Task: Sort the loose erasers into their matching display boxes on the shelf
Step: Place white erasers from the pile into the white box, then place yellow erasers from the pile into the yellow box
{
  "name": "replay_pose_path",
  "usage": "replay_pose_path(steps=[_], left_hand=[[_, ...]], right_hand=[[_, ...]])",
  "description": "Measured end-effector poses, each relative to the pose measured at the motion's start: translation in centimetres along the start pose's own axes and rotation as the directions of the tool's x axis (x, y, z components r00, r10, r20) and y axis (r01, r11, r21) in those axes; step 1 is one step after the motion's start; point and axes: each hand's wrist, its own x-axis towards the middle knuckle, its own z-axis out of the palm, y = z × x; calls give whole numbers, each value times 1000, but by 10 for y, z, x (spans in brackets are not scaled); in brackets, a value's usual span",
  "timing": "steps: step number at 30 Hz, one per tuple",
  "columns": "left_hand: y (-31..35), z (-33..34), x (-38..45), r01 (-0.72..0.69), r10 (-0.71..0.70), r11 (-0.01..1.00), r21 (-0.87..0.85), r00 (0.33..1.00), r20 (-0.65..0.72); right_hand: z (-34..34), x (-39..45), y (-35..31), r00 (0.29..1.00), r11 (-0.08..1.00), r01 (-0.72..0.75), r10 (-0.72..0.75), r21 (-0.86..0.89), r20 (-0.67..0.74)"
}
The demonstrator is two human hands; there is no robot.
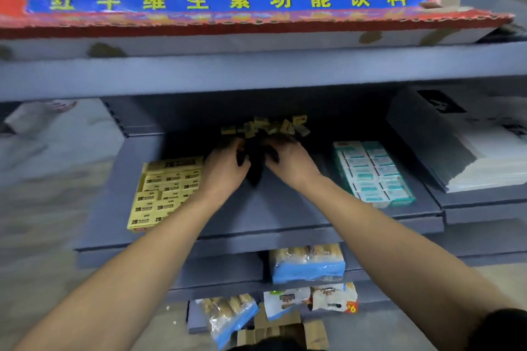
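Grip undetermined — left hand (225, 168) and right hand (291, 161) reach, fingers curled in shadow, into loose erasers (265, 126) heaped at shelf (285, 208) rear. Yellow box (164, 194) left, teal box (373, 172) right. Advice: gather by colour — few per lift.

Loose erasers (265, 126) at shelf (256, 208) rear, btwn two display boxes: one left (159, 196), one right (373, 174)
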Motion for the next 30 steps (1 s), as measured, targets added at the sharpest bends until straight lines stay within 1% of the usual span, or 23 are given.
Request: replay_pose_path(steps=[4, 6, 9, 14, 17, 19, 22, 24, 27, 30], left_hand=[[-16, -9, 2, 69, -69, 998, 9, 998, 5], [-20, -11, 3, 68, -68, 998, 13, 998, 8], [-25, -11, 6, 66, -66, 998, 6, 998, -3], [-26, -7, 14, 62, -62, 998, 21, 998, -22], [-29, -3, 17, 63, -63, 998, 18, 998, -22], [-31, 0, 19, 49, -49, 999, 12, 999, -22], [-34, 2, 20, 39, -39, 999, -7, 998, -39], [-36, 3, 21, 32, -33, 999, -7, 999, -42], [-38, 3, 22, 26, -26, 1000, -1, 999, -44], [-40, 1, 24, 27, -27, 1000, 7, 998, -56]], right_hand=[[16, 17, -12, 999, 1000, 10, -11, 7, 42], [22, 23, -13, 997, 1000, -13, 13, -2, 73], [33, 30, -10, 997, 999, -17, 21, -49, 80], [45, 41, -8, 997, 995, -72, 73, -70, 3], [51, 48, -6, 992, 992, -123, 123, 25, -34], [56, 54, -5, 986, 986, -158, 161, 48, -52], [63, 68, -5, 974, 974, -219, 216, -56, -63], [64, 76, -7, 963, 960, -269, 266, -77, -43], [61, 79, -6, 968, 956, -251, 246, -155, -48], [58, 78, -4, 965, 960, -251, 239, -123, -103]])
